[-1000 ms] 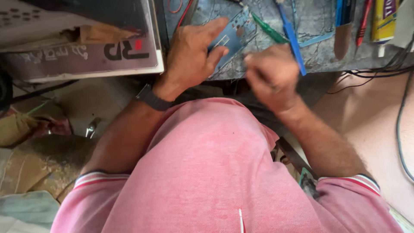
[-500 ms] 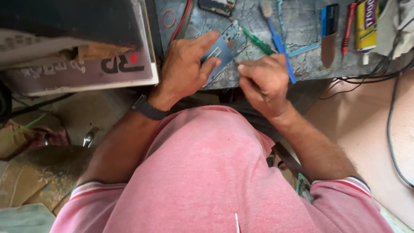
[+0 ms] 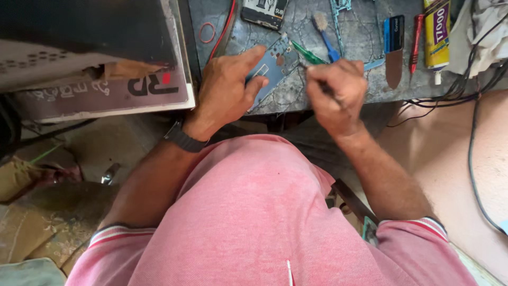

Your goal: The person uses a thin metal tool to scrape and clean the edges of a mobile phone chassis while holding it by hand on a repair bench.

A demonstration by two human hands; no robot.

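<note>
The grey, scratched worktop is seen from above, its near edge running just under both hands, with the floor beyond it on the left and right. A large dark box with a pale label face is set against the worktop's left edge, so little room is left on that side. A blue phone frame is held tilted near the front edge, gripped by the left hand with thumb and forefinger closed along its sides. The right hand is clenched around a thin dark tool, whose tip is set at the frame's right edge. Just behind the frame a blue brush and green tweezers are laid. Farther right, well apart from the hands, a glue tube and red pen are lined up, and black cables are hung over the right edge.
</note>
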